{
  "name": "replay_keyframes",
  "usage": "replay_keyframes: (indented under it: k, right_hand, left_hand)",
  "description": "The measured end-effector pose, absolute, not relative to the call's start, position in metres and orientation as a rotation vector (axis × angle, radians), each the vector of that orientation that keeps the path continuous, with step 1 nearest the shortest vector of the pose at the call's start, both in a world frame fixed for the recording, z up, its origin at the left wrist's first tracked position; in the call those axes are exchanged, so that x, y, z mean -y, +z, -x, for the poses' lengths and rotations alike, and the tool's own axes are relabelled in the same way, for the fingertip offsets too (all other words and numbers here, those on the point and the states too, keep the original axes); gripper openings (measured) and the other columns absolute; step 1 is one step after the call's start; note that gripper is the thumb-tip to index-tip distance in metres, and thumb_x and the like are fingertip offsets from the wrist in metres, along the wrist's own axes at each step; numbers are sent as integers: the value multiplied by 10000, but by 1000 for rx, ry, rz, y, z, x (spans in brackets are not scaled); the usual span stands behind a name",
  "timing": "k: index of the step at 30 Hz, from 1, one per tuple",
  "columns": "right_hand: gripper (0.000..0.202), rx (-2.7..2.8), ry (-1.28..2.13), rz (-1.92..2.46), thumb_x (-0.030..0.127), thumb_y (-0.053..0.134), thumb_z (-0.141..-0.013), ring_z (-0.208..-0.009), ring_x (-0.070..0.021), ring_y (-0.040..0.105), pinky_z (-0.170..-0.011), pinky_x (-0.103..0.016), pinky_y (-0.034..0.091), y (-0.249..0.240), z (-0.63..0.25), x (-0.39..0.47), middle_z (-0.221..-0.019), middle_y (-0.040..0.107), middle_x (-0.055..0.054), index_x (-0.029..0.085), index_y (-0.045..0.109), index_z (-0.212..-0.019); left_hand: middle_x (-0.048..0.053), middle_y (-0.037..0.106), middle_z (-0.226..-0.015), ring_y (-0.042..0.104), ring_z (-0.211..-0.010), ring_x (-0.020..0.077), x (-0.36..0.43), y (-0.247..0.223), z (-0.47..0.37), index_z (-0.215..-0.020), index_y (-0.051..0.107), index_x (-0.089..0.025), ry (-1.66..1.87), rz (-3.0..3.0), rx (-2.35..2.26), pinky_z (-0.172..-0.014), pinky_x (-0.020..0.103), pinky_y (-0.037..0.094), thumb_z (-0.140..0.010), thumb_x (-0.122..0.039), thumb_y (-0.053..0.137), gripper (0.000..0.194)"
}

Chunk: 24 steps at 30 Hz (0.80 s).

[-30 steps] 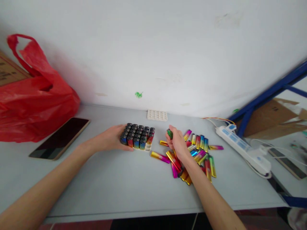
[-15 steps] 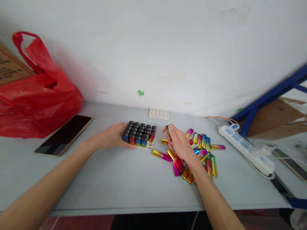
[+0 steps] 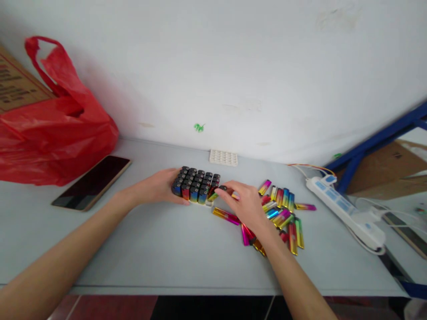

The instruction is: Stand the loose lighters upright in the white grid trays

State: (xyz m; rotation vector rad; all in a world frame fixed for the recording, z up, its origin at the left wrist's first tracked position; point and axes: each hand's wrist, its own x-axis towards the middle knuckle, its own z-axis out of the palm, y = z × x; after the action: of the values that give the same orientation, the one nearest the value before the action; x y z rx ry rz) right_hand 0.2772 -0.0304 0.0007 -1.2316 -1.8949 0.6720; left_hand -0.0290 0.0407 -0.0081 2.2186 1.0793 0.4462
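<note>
Upright lighters (image 3: 194,194) with black tops and shiny coloured bodies fill most of a white slotted tray (image 3: 209,204). My left hand (image 3: 164,186) is wrapped around the left side of this block, thumb along the front and fingers behind. Between the fingertips of my right hand (image 3: 245,204) is a green-yellow lighter (image 3: 213,196), tilted, its black top towards my hand and its lower end at the tray's front right corner. Loose metallic lighters (image 3: 282,218) lie in a pile right of and partly beneath my right hand.
A second white slotted tray (image 3: 223,158) lies against the wall. To the left are a phone (image 3: 91,183) and a red plastic bag (image 3: 63,138) by a cardboard box (image 3: 20,84). At the right are a white power strip (image 3: 345,215) with cables and a blue metal frame (image 3: 383,140).
My right hand has moved left with the green-yellow lighter, from above the table to the tray's front right corner. My left hand still grips the tray's left side. The view has shifted slightly.
</note>
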Motion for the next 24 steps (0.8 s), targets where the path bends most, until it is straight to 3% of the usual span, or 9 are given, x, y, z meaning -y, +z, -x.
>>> replay_keyframes:
  k: [7, 11, 15, 19, 21, 24]
  right_hand:
    - [261, 2139, 518, 1297, 480, 748, -1078, -724, -217, 626, -700, -315, 405, -6, -264, 22, -844, 748, -55, 254, 763, -949]
    - [410, 2255, 535, 1466, 533, 791, -1042, -640, -182, 558, -635, -313, 295, 4, -270, 22, -751, 706, -37, 229, 709, -780]
    - [328, 2312, 835, 1402, 494, 849, -1003, -681, -169, 598, -660, -283, 360, 11, -295, 25, -768, 703, 3, 217, 755, -854]
    - [276, 2530, 801, 1338, 373, 993, -864, -974, -248, 672, -841, -324, 457, 15, -305, 32, -970, 729, -46, 210, 772, -894]
    - [235, 2595, 736, 1326, 278, 978, -874, -1093, -280, 657, -926, -357, 468, 16, -304, 35, -1033, 718, -63, 211, 755, -909]
    - [167, 2514, 873, 1261, 205, 874, -952, -1019, -238, 665, -893, -334, 485, 16, -303, 36, -1044, 730, -44, 218, 710, -982]
  left_hand:
    - [72, 835, -1256, 766, -1118, 326, -43, -11, 30, -1260, 735, -205, 430, -2226, -1088, -992, 382, 607, -707, -613, 938, 716]
    - [90, 834, -1254, 764, -1113, 336, -42, -10, 29, -1261, 722, -187, 428, -2213, -1089, -1010, 397, 605, -699, -624, 943, 745]
    - [89, 841, -1237, 765, -1102, 334, -41, -7, 29, -1245, 713, -194, 421, -2196, -1088, -1005, 403, 612, -708, -629, 938, 727]
    - [81, 849, -1217, 767, -1096, 338, -42, -7, 29, -1217, 720, -217, 414, -2215, -1095, -993, 403, 615, -691, -651, 934, 715]
    - [91, 845, -1241, 765, -1116, 347, -42, -8, 29, -1234, 721, -214, 411, -2223, -1098, -1006, 414, 612, -690, -651, 935, 730]
    - [94, 842, -1262, 763, -1130, 351, -43, -10, 29, -1245, 727, -213, 428, -2229, -1102, -1015, 421, 612, -685, -629, 943, 731]
